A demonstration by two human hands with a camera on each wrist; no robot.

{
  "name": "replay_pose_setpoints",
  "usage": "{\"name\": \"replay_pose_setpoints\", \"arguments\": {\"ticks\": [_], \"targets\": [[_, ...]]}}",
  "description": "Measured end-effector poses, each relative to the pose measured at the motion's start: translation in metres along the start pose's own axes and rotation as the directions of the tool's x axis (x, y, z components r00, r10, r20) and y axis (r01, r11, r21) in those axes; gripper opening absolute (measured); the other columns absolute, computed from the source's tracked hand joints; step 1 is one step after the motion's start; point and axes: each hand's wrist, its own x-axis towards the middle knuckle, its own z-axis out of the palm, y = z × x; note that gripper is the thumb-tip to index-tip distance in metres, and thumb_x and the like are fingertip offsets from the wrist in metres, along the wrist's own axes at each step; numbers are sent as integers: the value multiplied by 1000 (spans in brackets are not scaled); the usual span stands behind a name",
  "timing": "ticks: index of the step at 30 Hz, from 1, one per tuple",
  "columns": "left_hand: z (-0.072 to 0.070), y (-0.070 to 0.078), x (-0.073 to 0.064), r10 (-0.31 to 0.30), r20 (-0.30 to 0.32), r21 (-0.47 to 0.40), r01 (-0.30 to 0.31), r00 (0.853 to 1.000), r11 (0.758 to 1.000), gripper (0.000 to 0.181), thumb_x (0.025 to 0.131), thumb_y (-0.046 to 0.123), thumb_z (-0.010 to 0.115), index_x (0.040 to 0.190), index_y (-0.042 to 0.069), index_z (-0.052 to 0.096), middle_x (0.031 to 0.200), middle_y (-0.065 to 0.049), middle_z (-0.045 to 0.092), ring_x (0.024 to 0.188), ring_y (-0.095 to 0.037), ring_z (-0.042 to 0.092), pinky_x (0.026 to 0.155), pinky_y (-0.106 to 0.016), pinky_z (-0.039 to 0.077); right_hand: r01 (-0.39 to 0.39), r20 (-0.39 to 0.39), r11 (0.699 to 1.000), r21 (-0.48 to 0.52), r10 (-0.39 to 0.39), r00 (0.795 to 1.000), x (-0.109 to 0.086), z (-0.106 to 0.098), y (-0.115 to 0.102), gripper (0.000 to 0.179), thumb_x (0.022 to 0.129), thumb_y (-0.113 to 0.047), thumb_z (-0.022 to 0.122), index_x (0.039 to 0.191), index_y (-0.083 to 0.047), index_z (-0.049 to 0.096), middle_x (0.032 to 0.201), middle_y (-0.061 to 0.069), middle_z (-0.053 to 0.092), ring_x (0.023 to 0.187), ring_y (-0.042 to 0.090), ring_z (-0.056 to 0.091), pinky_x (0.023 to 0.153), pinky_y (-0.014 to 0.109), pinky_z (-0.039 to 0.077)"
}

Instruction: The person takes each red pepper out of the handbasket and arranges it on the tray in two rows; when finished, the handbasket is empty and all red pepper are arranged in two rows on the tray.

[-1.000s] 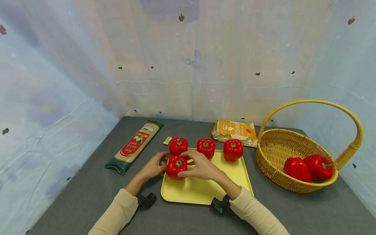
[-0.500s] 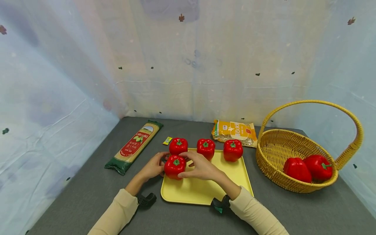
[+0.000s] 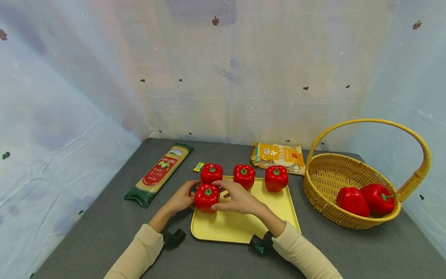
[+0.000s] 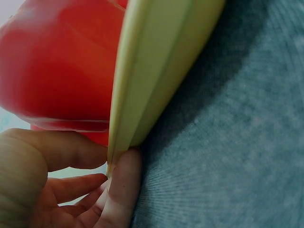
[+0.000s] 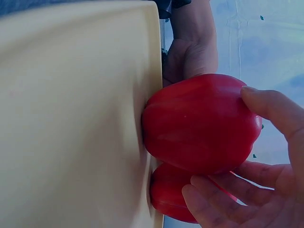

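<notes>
Near the left side of the yellow tray (image 3: 240, 226), a red bell pepper (image 3: 206, 200) stands with its green stem up. My right hand (image 3: 239, 197) holds it, thumb at the near side and fingers behind, as the right wrist view shows on the pepper (image 5: 199, 126). At the tray's left edge is my left hand (image 3: 181, 199). In the left wrist view its thumb and fingers pinch the tray's rim (image 4: 142, 80), close beside the pepper (image 4: 57, 71). Three more bell peppers line the back of the tray: a left one (image 3: 210, 173), a middle one (image 3: 244, 176) and a right one (image 3: 277, 179).
A wicker basket (image 3: 322, 205) with a tall handle stands at the right, holding two red bell peppers (image 3: 352, 201). Behind the tray lies an orange-and-clear food bag (image 3: 278, 155). A long pasta pack (image 3: 158, 174) and a small yellow-green packet (image 3: 198, 167) lie to the left.
The front bell pepper has shifted slightly left, toward the tray's left edge, between my hands. Both hands stay almost where they were.
</notes>
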Motion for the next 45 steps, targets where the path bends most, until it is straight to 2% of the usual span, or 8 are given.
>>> {"name": "replay_pose_setpoints", "arguments": {"ticks": [14, 23, 28, 35, 45], "targets": [[1, 2, -2, 3, -1, -4, -3, 1000, 1000, 55, 84, -4, 58, 136, 1, 41, 115, -17, 44, 74, -19, 55, 55, -35, 56, 2, 25, 1000, 15, -3, 1000, 0, -1, 0, 66, 81, -33, 72, 136, -8, 45, 129, 4, 53, 107, 19, 57, 85, 38, 53], [2, 12, -8, 6, -2, 16, -6, 1000, 1000, 55, 85, -5, 55, 137, -5, 37, 115, -19, 43, 75, -19, 55, 57, -37, 57, -1, 29, 1000, 17, 1, 1000, 0, 0, 0, 70, 79, -34, 73, 137, -8, 44, 129, 3, 52, 107, 17, 57, 85, 38, 53], [1, 6, -5, 1, -3, 2, -1, 1000, 1000, 55, 84, -4, 57, 136, -1, 40, 115, -17, 44, 75, -19, 55, 57, -35, 56, 10, 20, 1000, 5, -10, 1000, 0, -3, -1, 71, 79, -35, 73, 137, -7, 43, 130, 4, 51, 109, 19, 56, 86, 40, 52], [0, 1, -1, -12, -8, -10, 12, 1000, 1000, 57, 84, -3, 59, 137, 0, 40, 117, -17, 45, 75, -20, 55, 56, -34, 56, 21, -13, 1000, 19, -21, 1000, -3, -12, -5, 71, 79, -35, 73, 136, -5, 43, 127, 10, 52, 113, 28, 54, 88, 42, 51], [1, 0, -1, -10, -12, -11, 10, 1000, 1000, 57, 84, -3, 59, 137, 0, 40, 117, -17, 44, 74, -19, 54, 55, -35, 56, 44, -53, 998, 54, -41, 998, -11, -35, -16, 71, 79, -32, 74, 137, -6, 43, 128, 11, 51, 114, 22, 52, 91, 44, 48]]}}
